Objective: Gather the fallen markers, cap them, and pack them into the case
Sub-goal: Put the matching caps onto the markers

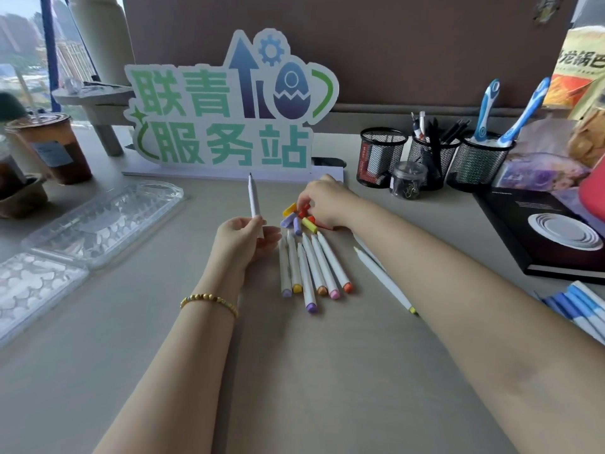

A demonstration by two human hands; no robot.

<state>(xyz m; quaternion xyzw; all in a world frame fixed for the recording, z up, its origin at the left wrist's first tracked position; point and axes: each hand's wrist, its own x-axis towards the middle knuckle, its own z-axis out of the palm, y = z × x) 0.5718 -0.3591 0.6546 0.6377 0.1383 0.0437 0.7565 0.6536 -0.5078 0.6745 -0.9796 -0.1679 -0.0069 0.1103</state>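
Note:
My left hand [244,235] grips a white uncapped marker [253,198] upright, its dark tip pointing away from me. My right hand [322,201] reaches into a small pile of loose coloured caps [299,219] and pinches a red cap [302,209]. Several white markers [311,267] with coloured ends lie side by side on the table just below the caps. Another white marker [384,280] with a yellow end lies apart to the right, partly under my right forearm. The clear plastic case [98,224] lies open at the left.
A large cut-out sign [229,103] stands behind the work area. Mesh pen holders [435,158] and a clip jar [409,180] sit at back right, a black book [543,234] and blue markers [579,309] at the right. Drink cups [52,149] stand at far left.

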